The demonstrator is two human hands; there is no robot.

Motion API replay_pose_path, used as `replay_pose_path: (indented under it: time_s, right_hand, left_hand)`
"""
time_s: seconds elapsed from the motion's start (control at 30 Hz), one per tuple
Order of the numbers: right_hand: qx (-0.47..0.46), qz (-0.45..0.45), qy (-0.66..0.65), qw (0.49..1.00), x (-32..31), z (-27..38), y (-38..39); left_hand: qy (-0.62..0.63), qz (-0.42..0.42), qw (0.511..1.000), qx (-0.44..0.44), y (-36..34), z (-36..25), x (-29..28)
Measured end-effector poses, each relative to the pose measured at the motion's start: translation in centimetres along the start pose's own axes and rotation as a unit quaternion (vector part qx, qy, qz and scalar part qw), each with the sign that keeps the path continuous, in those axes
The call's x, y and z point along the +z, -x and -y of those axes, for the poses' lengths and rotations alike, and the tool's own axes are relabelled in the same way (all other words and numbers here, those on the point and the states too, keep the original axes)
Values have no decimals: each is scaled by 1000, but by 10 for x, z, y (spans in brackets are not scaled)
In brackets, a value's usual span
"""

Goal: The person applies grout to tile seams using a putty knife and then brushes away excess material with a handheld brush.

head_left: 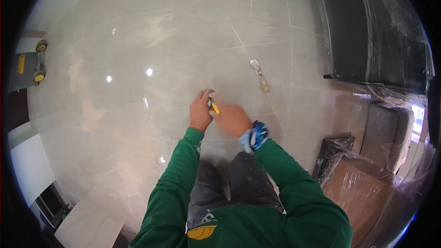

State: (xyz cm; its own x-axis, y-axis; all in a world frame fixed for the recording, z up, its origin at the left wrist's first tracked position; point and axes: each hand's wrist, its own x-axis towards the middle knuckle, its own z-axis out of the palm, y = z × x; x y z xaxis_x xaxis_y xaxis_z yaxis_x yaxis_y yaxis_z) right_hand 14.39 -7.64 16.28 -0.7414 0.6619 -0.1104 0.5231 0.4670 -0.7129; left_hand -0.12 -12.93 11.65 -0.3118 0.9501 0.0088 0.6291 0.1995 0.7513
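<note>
Low over the grey tiled floor, my left hand (200, 113) has its fingers curled, touching a small pale piece near the blade end of a yellow-handled tool (215, 106), perhaps a utility knife. My right hand (229, 120) grips that tool, close against my left hand, with a blue patterned band at its wrist. What exactly my left fingers hold is too small to make out. A dirty scraper (258, 76) lies on the floor ahead and right of my hands.
Plastic-wrapped dark furniture (349, 32) stands at upper right, with wrapped brown pieces (353, 186) at lower right. A grey cart with yellow wheels (25, 71) is at the left. A white panel (30, 165) and a marble-look surface (85, 225) are at lower left.
</note>
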Motion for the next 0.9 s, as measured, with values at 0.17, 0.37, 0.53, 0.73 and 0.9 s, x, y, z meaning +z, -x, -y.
replay_pose_path:
  time_s: [0.17,0.37,0.53,0.73,0.9]
  right_hand:
    - [273,-137,169,937,-41,-128,8]
    - [326,-306,282,849,28,-217,20]
    - [329,-374,254,829,33,-222,23]
    - [324,-373,284,822,33,-219,25]
    - [319,-373,281,825,33,-230,32]
  left_hand:
    - [186,-96,978,20,-38,-19,48]
    - [297,-57,953,9,-89,-58,142]
    - [273,-127,954,-9,-110,-6,160]
    - [144,-322,925,-143,-67,112,49]
    - [185,-59,980,40,-100,-10,95]
